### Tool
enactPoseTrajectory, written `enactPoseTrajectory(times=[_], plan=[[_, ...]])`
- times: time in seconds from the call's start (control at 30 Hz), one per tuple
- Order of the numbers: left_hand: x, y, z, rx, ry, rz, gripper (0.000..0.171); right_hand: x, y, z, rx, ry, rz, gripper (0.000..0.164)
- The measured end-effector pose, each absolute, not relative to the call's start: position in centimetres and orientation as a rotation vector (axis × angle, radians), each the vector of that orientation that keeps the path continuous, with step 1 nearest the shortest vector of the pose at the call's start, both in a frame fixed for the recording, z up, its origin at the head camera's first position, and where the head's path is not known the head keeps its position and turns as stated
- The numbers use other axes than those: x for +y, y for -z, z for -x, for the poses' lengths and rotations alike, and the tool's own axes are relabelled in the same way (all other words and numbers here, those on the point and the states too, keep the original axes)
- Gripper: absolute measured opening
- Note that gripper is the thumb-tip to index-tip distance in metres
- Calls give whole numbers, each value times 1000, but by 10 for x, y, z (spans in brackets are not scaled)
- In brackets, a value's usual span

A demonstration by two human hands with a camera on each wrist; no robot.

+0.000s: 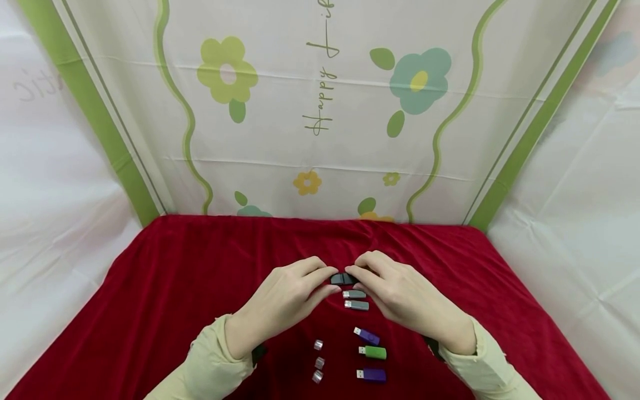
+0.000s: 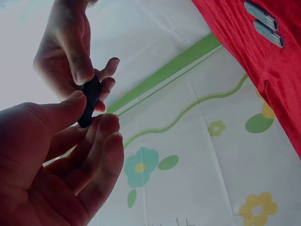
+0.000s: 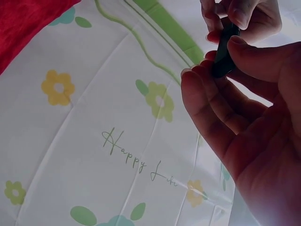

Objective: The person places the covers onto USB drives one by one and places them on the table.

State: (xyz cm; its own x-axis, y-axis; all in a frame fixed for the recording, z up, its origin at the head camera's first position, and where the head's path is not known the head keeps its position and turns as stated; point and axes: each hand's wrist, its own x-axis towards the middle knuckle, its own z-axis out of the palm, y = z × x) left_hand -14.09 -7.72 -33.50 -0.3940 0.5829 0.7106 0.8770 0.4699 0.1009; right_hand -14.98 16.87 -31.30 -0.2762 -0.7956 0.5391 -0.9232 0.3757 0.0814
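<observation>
A small black USB flash drive is held level just above the far end of a row of drives. My left hand pinches one end of it between thumb and fingers, while my right hand pinches the other end. In the left wrist view the dark drive spans both sets of fingertips. The fingers partly hide it in the right wrist view as well, and whether a cap sits on it cannot be told. Two grey flash drives with metal plugs lie just below the hands.
On the red cloth, nearer me, lie a purple drive with a swivel, a green drive and another purple drive. Three clear caps lie to their left. White patterned curtains enclose the table.
</observation>
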Motion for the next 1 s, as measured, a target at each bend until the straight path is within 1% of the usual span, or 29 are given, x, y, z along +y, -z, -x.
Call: enactPoseTrajectory(times=[0.33,1.0], plan=[[-77,336,140,-2116,627,1208,20,167,312,149,-2138,-315,-1474,29],[-77,336,141,-2116,609,1225,19,165,313,147,-2149,-283,-1464,25]])
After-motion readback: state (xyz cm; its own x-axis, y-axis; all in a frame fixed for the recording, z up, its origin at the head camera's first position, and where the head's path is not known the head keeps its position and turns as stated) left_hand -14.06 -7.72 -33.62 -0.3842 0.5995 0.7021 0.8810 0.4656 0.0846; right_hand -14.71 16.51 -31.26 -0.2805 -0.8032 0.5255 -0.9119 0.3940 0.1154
